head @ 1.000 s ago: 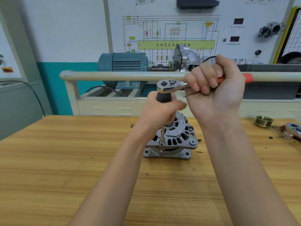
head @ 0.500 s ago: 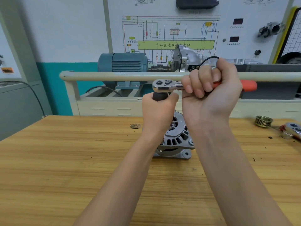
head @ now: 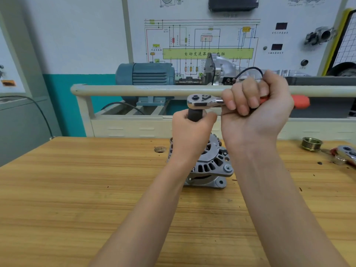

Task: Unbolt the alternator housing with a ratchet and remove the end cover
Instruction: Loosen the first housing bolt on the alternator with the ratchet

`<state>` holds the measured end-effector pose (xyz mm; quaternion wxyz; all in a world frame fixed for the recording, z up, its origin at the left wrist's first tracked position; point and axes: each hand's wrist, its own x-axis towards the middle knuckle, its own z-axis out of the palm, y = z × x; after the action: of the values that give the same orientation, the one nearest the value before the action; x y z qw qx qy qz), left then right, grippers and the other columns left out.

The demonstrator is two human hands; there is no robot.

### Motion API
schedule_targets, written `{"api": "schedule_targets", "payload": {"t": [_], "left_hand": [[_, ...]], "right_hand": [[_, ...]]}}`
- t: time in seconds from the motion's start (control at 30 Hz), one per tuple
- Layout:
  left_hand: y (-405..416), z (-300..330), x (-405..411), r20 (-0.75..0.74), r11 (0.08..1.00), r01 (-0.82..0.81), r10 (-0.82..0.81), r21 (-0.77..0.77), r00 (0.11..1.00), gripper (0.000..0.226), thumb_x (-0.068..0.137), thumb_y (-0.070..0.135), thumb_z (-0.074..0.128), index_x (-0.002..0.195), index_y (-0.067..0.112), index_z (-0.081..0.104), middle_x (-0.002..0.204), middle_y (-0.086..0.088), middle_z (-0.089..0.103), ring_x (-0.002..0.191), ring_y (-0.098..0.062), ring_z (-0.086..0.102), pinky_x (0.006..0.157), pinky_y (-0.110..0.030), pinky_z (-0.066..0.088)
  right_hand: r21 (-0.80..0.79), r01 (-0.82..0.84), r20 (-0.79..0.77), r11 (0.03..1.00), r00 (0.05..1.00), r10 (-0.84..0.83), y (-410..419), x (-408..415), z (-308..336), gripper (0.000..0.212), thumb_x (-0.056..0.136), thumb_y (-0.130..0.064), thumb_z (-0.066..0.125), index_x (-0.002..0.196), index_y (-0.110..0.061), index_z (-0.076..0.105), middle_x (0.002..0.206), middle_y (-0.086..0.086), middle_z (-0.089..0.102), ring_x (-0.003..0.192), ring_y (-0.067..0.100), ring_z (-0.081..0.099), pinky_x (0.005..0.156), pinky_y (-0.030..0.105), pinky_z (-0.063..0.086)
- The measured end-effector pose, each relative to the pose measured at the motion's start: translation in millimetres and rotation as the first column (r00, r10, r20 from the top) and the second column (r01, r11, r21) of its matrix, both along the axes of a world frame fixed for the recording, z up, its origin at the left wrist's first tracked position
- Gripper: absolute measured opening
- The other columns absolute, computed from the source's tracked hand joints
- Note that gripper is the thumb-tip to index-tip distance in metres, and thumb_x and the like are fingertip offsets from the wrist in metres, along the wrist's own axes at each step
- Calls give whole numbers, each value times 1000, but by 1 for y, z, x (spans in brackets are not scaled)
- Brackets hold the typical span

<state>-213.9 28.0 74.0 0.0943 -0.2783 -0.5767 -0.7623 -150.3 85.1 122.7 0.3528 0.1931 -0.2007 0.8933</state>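
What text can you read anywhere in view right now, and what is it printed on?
"自动变速器控制电脑": on the green bar of the wiring diagram on the wall panel; its middle characters are partly hidden.
Small labels across the wiring diagram: too small to read.
Captions under the two dark displays: blurred, unreadable.
Ratchet, alternator, blue motor: no readable markings.

Two bare forearms — no sleeves, gloves, rings or watch on either hand (head: 192,130).
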Motion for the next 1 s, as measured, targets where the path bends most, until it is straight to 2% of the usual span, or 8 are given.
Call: {"api": "schedule_targets", "payload": {"t": [0.13, 0.23, 0.37, 0.47, 0.57, 0.7, 0.9, 1.0], "left_hand": [[-2, 0, -1, -12, 1000, 4, -4, 26, 1000, 30, 67, 4, 58, 49, 11, 35, 48, -2, 27, 45, -14, 22, 45, -24, 20], [-14, 3, -9, -92, 959, 247, -260, -136, 961, 34, 67, 6, 58, 42, 17, 38, 40, 3, 32, 37, -12, 25, 41, -19, 23], [-28, 7, -11, -111, 786, 461, -545, -411, 831, 37, 73, 8, 63, 42, 19, 46, 39, 2, 38, 38, -18, 29, 45, -25, 26], [-24, 6, -9, -98, 849, 409, -463, -336, 881, 41, 71, 6, 59, 39, 21, 41, 38, 3, 33, 35, -15, 26, 43, -19, 26], [-9, 3, -5, -43, 970, 206, -213, -126, 976, 33, 65, 7, 56, 42, 18, 36, 40, 1, 30, 37, -15, 22, 41, -18, 22], [2, -5, 3, -68, 999, 0, 2, 34, 998, 29, 63, 8, 54, 44, 19, 34, 43, 1, 28, 42, -16, 23, 42, -23, 21], [-21, 4, -9, -155, 849, 418, -484, -325, 861, 39, 73, 5, 61, 41, 21, 45, 38, 5, 37, 35, -13, 28, 44, -22, 25], [-22, 5, -8, -130, 851, 409, -469, -330, 873, 41, 73, 5, 60, 40, 20, 42, 37, 4, 34, 35, -15, 26, 43, -21, 25]], "right_hand": [[41, -8, -6, 999, 1000, 8, -4, -1, 0, 44, 98, -12, 36, 55, -17, 26, 40, -4, 22, 37, 11, 16, 38, 22, 23], [109, -157, 9, 982, 987, 157, 13, -3, 3, 48, 96, -13, 36, 49, -16, 30, 39, -4, 23, 35, 10, 17, 37, 22, 23], [184, -444, 12, 877, 893, 449, 27, -7, 3, 49, 94, -16, 37, 45, -14, 32, 38, -3, 25, 39, 9, 11, 39, 21, 18], [145, -430, -1, 891, 901, 435, 26, -9, 2, 48, 92, -15, 38, 45, -14, 32, 38, -4, 25, 36, 9, 13, 37, 20, 20], [57, -236, -1, 970, 972, 236, 19, -6, 2, 48, 94, -13, 38, 46, -16, 32, 38, -5, 23, 33, 9, 18, 35, 21, 22], [45, -136, 11, 990, 991, 136, 13, -3, 1, 49, 95, -12, 37, 47, -17, 31, 38, -5, 22, 33, 9, 17, 35, 21, 23], [184, -444, 29, 877, 894, 447, 30, -7, 4, 48, 91, -15, 38, 43, -13, 32, 37, -3, 25, 38, 10, 12, 39, 21, 19], [168, -464, 22, 870, 884, 467, 29, -7, 4, 47, 91, -15, 38, 44, -14, 32, 37, -3, 25, 39, 10, 11, 39, 21, 19]]}}
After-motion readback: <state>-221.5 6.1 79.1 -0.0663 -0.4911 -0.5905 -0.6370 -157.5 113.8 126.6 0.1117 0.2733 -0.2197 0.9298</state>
